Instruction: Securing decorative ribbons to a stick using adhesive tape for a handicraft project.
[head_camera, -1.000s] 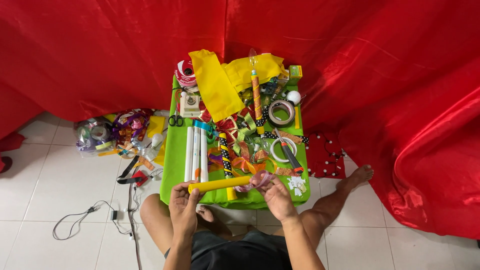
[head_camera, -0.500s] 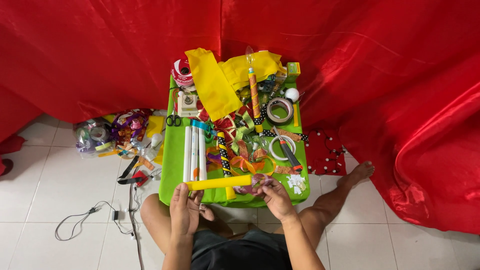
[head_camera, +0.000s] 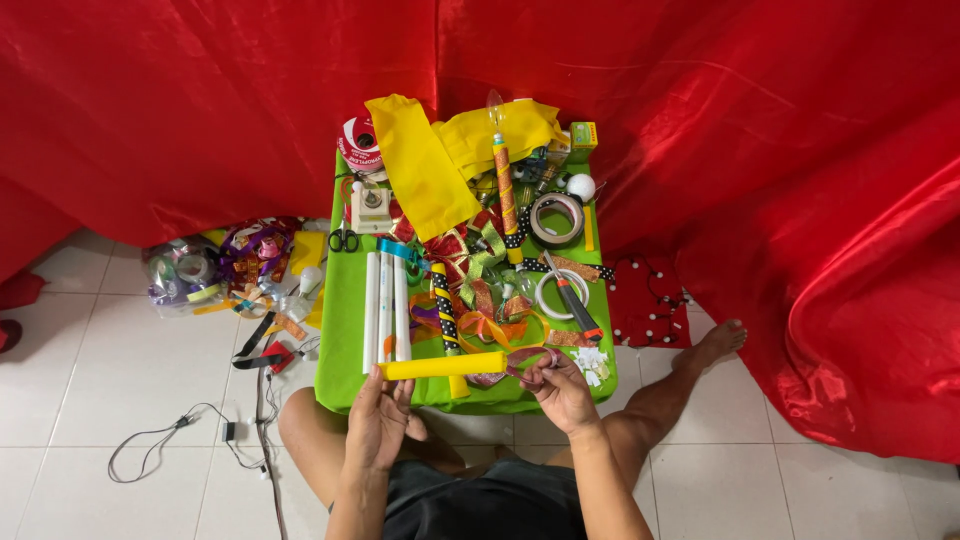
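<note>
One yellow tube (head_camera: 445, 366): left hand (head_camera: 378, 420) grip pinching end, right hand (head_camera: 562, 390) pinching ribbon (head_camera: 528, 357).

Yellow tube (head_camera: 445, 366), lime-green table (head_camera: 345, 330), white tubes (head_camera: 385, 310), shiny red backdrop (head_camera: 200, 100).

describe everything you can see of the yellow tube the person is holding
The yellow tube is a plain, slim, straight cylinder, smooth and matte, perhaps paper or plastic. It lies roughly level, crosswise over the near edge of the green table. The left hand pinches its left end; the right hand meets its right end, where a dark reddish ribbon loops against it. Behind it stand three white tubes. The ends are partly hidden by fingers.
</note>
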